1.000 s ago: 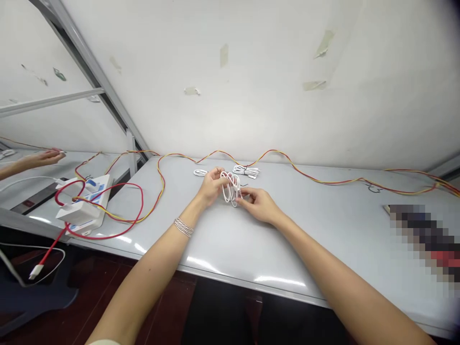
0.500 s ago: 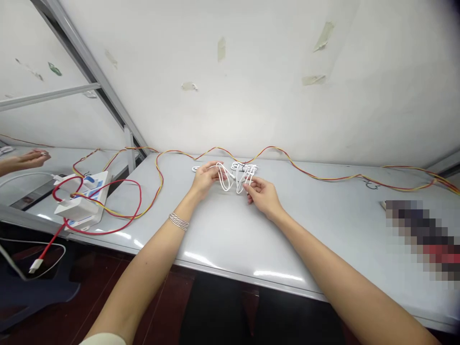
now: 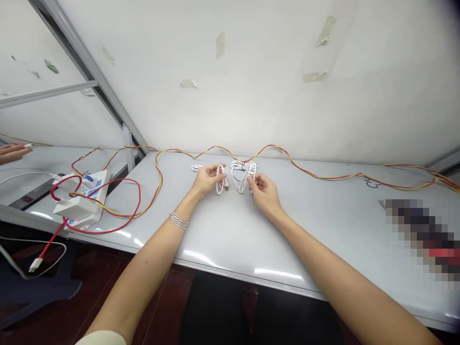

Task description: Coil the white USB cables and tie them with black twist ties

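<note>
Between the thumb and fingers of my left hand (image 3: pixel 207 180) is a loop of white cable (image 3: pixel 218 187), with what looks like a plug end beside it. My right hand (image 3: pixel 266 192) pinches more white cable loops (image 3: pixel 240 187), which hang towards the left from its fingertips. A small gap separates the two sets of loops; whether they are one cable I cannot tell. Just behind, a bundle of white cable (image 3: pixel 237 165) with a black tie lies on the grey table (image 3: pixel 230 230). A small white coil (image 3: pixel 196 168) rests behind my left hand.
Red and yellow wires (image 3: pixel 305 174) run along the wall's foot. At left, a white power strip (image 3: pixel 102 189) carries chargers and a looped red cable (image 3: pixel 139 196). A co-worker's hand (image 3: pixel 14 152) shows beyond the metal frame (image 3: pixel 81 62). A blurred-out object (image 3: pixel 420 235) lies at right.
My hands have drawn slightly apart, and the loops between them have separated into two narrower groups. The co-worker's hand at the far left has moved further left.
</note>
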`<state>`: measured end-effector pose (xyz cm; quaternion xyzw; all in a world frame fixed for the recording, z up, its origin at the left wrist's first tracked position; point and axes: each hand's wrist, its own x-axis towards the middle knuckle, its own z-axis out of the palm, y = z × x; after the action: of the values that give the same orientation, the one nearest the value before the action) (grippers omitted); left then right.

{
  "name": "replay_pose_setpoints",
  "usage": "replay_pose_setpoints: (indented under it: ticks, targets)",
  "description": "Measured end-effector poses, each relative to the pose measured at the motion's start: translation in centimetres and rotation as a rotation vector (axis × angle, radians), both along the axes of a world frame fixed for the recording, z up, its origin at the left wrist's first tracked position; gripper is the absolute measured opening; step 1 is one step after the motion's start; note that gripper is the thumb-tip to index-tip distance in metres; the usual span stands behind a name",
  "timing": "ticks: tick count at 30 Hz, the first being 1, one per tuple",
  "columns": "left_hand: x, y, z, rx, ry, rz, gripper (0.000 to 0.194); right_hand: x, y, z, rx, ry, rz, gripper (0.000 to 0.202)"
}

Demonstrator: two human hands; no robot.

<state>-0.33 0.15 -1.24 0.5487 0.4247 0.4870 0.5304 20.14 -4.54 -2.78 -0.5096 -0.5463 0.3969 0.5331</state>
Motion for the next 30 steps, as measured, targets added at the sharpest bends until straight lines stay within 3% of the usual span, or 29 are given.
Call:
replay_pose_setpoints:
  ticks: [3, 8, 15, 21, 30]
  targets:
    - [0.0, -0.1, -0.2, -0.014, 0.065, -0.049, 0.043, -0.1, -0.2, 0.0, -0.006, -0.073, 0.025, 0.039]
    - [0.0, 0.2, -0.1, 0.136, 0.262, -0.006, 0.015, -0.1, -0.4, 0.3, -0.075, -0.23, -0.004, 0.034]
    - [-0.2, 0.2, 0.2, 0.259, 0.381, 0.07, 0.027, 0.1, -0.3, 0.2, -0.082, -0.262, 0.158, 0.047]
    - [-0.1, 0.0, 0.6, 0.159, 0.279, -0.036, 0.033, 0.2, -0.5, 0.4, -0.088, -0.253, 0.182, 0.056]
    - [0.7, -0.6, 0.5, -0.053, 0.151, -0.051, 0.041, 0.1, -1.1, 1.1, -0.112, -0.309, 0.224, 0.073]
